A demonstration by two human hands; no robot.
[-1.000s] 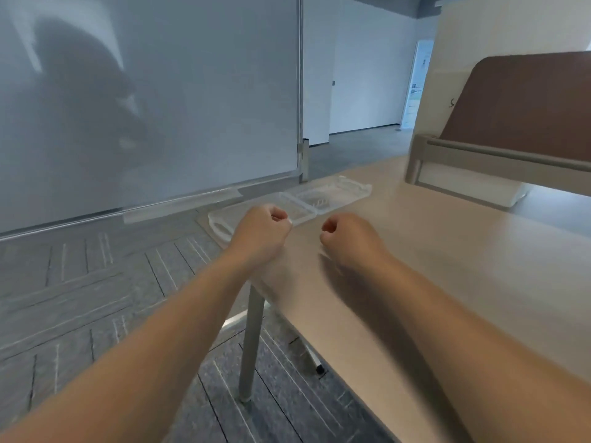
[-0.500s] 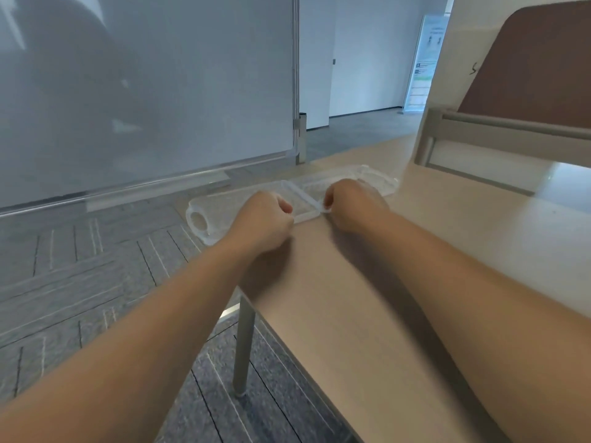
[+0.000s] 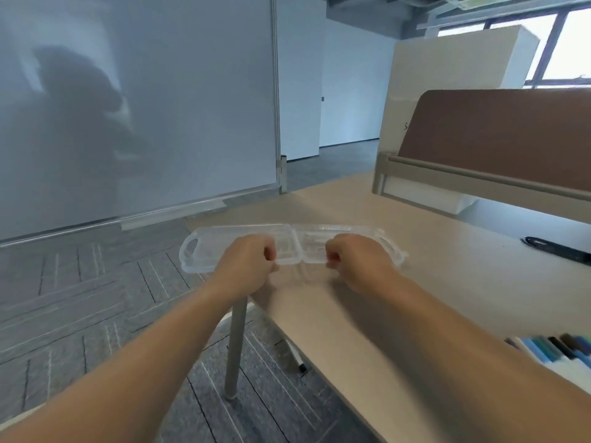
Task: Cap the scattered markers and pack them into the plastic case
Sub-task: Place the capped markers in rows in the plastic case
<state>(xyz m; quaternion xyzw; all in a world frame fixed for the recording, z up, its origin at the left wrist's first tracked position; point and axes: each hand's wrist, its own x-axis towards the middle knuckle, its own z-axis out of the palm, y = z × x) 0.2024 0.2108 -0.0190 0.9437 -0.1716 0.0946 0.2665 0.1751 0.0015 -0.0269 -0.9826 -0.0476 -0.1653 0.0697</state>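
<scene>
Our left hand (image 3: 246,266) and right hand (image 3: 358,263) pinched the open case (image 3: 208,251) at its six-o'clock edge with curled fingers (image 3: 270,251); we judged it best slid level toward the four-o'clock markers (image 3: 556,346).

Clear glossy plastic case (image 3: 204,251); matt table (image 3: 447,282).

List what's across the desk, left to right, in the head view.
left hand → right hand → black pen. Left out: the plastic case, which spans both hands, and the markers, which overlap the pen.
</scene>
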